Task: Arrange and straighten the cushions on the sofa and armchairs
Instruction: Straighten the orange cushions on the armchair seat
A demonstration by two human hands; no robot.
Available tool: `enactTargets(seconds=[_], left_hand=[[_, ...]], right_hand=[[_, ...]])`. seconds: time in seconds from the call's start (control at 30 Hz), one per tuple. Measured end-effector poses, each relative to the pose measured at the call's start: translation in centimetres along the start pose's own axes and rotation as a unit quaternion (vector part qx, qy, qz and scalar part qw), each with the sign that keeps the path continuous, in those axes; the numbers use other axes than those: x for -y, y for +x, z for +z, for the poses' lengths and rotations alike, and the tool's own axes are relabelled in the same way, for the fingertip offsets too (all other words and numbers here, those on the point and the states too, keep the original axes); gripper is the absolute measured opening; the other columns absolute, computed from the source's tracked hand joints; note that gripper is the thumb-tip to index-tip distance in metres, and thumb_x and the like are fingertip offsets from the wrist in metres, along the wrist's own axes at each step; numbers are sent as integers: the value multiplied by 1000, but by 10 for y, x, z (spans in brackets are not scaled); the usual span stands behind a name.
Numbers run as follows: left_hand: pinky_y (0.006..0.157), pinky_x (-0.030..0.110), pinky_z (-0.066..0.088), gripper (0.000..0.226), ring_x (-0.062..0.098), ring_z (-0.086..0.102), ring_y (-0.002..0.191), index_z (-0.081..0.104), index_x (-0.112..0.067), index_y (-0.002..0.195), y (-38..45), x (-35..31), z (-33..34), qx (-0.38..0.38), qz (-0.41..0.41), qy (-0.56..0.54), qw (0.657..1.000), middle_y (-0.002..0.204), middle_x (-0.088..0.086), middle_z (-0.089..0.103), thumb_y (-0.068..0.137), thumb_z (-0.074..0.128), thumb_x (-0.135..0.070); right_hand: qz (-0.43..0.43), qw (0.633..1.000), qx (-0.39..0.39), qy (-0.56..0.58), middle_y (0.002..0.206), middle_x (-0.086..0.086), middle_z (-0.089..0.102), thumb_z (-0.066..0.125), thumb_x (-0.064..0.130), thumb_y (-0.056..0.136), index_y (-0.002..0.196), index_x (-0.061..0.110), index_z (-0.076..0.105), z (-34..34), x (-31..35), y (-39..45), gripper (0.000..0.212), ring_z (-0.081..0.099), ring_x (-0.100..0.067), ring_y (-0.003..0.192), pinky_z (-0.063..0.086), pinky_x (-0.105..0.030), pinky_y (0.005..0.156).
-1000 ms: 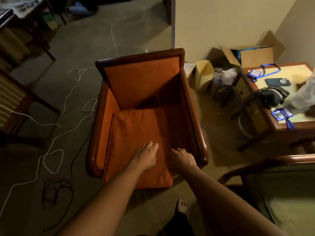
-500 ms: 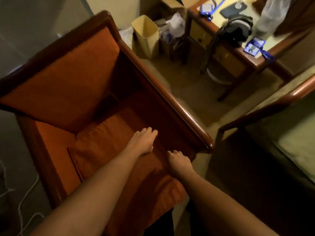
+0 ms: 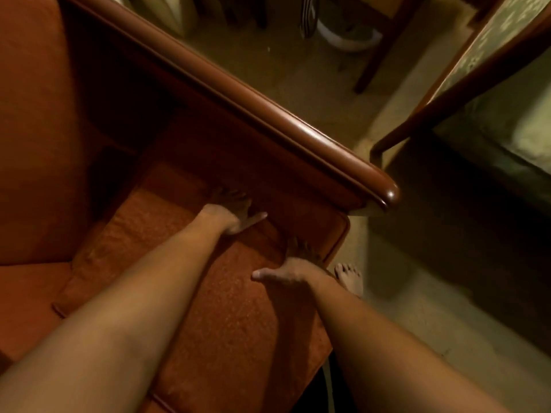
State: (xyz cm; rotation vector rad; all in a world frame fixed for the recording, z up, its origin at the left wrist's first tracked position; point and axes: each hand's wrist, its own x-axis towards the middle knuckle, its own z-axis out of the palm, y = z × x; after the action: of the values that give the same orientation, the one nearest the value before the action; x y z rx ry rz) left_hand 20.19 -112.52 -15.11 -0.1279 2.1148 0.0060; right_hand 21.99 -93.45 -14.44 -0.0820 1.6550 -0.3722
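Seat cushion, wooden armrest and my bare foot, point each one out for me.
seat cushion (image 3: 232,305), head view, on the orange top fabric between the forearms.
wooden armrest (image 3: 298,126), head view, on the glossy rounded top rail.
bare foot (image 3: 350,278), head view, on the toes beside the cushion's corner.

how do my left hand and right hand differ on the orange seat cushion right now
The left hand reaches farther in, close under the wooden armrest; the right hand sits nearer the seat cushion's front corner. The left hand's fingers lie in shadow; the right hand's back is lit. Both press flat on the cushion, gripping nothing.
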Motion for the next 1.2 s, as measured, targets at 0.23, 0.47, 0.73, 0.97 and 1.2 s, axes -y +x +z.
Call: enactTargets(seconds=[0.23,0.47,0.73,0.97,1.2], left_hand=[[112,43,24,66,25,44,134,57,-14,129,-37,5,-20,-92,-16,17,996,141,10,53,96,22,-60],[106,44,31,61,24,55,122,63,-16,122,-162,57,-65,-182,-108,-72,975,126,7,65,97,26,-57],[87,41,46,65,29,66,99,70,-13,101,-342,83,-35,-296,-278,-255,878,105,13,71,96,26,-60],[79,38,47,62,31,66,96,67,-11,100,-391,19,23,-272,-357,-387,805,105,14,70,99,24,-56],[73,32,42,53,30,64,97,67,-5,92,-375,-33,42,-208,-274,-490,801,106,16,69,97,41,-51]], right_hand=[[-76,995,-62,-29,149,-9,40,75,69,63,150,18,22,-5,12,-29,114,43,-29,133,42,-41,106],[-218,942,-136,-215,132,-5,48,77,61,67,138,21,30,-20,88,-123,94,51,-22,115,46,-42,97],[-382,771,-181,-476,130,-9,51,73,59,74,143,16,29,3,169,-236,93,54,-25,111,49,-40,92],[-403,640,-166,-632,140,-11,46,65,43,88,147,16,27,15,177,-270,75,48,-28,125,38,-42,103],[-281,708,-57,-645,122,-5,65,76,27,83,123,16,58,7,146,-279,45,62,-26,116,50,-36,94]])
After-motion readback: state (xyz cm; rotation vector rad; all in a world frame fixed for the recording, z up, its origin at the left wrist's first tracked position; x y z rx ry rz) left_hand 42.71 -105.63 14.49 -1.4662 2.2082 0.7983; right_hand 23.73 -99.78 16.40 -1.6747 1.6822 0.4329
